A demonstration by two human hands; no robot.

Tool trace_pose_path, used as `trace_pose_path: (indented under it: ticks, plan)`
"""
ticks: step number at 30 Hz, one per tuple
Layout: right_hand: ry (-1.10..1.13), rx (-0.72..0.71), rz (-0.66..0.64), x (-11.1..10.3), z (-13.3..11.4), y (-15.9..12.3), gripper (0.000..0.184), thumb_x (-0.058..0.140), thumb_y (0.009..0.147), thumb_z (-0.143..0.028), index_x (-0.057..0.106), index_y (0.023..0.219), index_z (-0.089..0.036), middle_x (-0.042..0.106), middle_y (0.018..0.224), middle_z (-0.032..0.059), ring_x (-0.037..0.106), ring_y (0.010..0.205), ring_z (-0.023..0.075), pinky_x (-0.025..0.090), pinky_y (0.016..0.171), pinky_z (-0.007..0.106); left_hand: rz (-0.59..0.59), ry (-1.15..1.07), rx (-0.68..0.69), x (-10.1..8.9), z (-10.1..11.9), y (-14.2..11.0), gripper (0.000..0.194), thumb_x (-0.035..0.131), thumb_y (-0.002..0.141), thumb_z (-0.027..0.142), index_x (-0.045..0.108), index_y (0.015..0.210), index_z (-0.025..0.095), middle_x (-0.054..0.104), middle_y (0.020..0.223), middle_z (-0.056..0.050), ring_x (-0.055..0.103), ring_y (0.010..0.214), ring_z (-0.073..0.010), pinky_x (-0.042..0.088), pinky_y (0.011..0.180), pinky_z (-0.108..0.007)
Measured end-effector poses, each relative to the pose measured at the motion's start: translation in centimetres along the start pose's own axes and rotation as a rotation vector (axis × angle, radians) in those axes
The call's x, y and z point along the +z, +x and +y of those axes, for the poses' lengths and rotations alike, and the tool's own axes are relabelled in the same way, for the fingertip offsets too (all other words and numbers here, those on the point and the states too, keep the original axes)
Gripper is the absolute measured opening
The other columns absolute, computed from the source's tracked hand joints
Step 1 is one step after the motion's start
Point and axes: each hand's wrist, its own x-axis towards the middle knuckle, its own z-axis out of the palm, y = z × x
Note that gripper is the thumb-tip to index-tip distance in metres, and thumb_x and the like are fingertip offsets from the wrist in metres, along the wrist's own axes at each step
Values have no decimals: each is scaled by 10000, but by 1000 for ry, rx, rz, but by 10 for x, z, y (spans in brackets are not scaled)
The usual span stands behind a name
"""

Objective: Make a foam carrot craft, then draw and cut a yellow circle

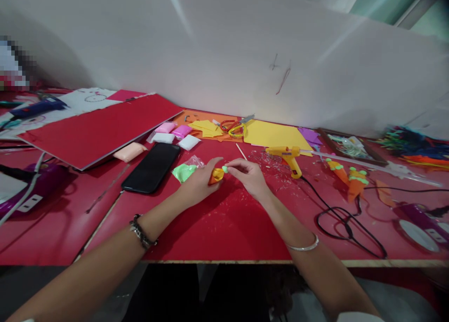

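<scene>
My left hand is closed around a small orange paper cone, its yellowish wide end turned toward my right hand. Between the thumb and fingertips of my right hand is a small piece of light green clay, right at the cone's rim. Whether the clay is touching the rim I cannot tell. Beside my left hand lies a larger lump of green clay on clear wrapping. Two orange cones with green bits, one the front cone, lie at the right.
A black phone lies left of my hands. Wrapped clay packs, scissors and yellow paper sit toward the wall. On the right are a yellow glue gun and its looped black cord. A red board leans leftward.
</scene>
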Motion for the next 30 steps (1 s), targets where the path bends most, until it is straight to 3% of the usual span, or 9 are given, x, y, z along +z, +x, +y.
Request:
trace_pose_path:
  ticks: [5, 8, 12, 16, 21, 30]
  plan:
    - [89, 80, 14, -1, 1, 1, 259, 571, 722, -329, 581, 971, -261, 595, 934, 2, 566, 786, 116, 460, 734, 265, 32, -48, 16, 0, 1, -1, 621, 473, 740, 229, 220, 1301, 148, 558, 859, -64, 547, 727, -181, 428, 657, -296]
    - [105, 191, -93, -1, 1, 0, 338, 566, 724, -340, 529, 1051, -262, 560, 990, 12, 560, 776, 113, 470, 692, 256, 39, -116, 51, 2, 0, -1, 734, 489, 720, 186, 102, 1343, 152, 531, 948, -78, 541, 798, -173, 432, 729, -310]
    - [134, 229, -255, 5, 4, -3, 430, 641, 666, -291, 496, 1067, -235, 554, 1063, 33, 549, 925, 144, 440, 815, 290, 93, -151, 153, 4, -1, -2, 785, 505, 703, 164, 63, 1351, 182, 418, 1166, -123, 468, 1032, -214, 396, 872, -364]
    - [142, 195, -191, 9, 6, -3, 461, 662, 638, -233, 491, 1065, -227, 551, 1099, 36, 535, 963, 141, 405, 860, 297, 73, -75, 277, 1, 3, -5, 796, 475, 669, 99, 74, 1352, 183, 332, 1260, -137, 345, 1167, -247, 315, 969, -436]
    - [213, 201, -117, 3, 8, -1, 300, 643, 668, -242, 577, 961, -226, 602, 964, 0, 553, 854, 111, 413, 821, 269, 52, -32, 300, -3, 7, -6, 832, 508, 678, 159, 29, 1358, 182, 213, 1359, -144, 226, 1252, -280, 264, 1004, -477]
    - [368, 307, -115, 6, 10, -1, 347, 667, 643, -223, 584, 979, -233, 600, 1030, 7, 553, 933, 129, 412, 865, 285, -7, -6, 347, -4, 6, -6, 808, 505, 699, 175, 40, 1360, 162, 194, 1379, -154, 204, 1274, -268, 264, 1016, -459]
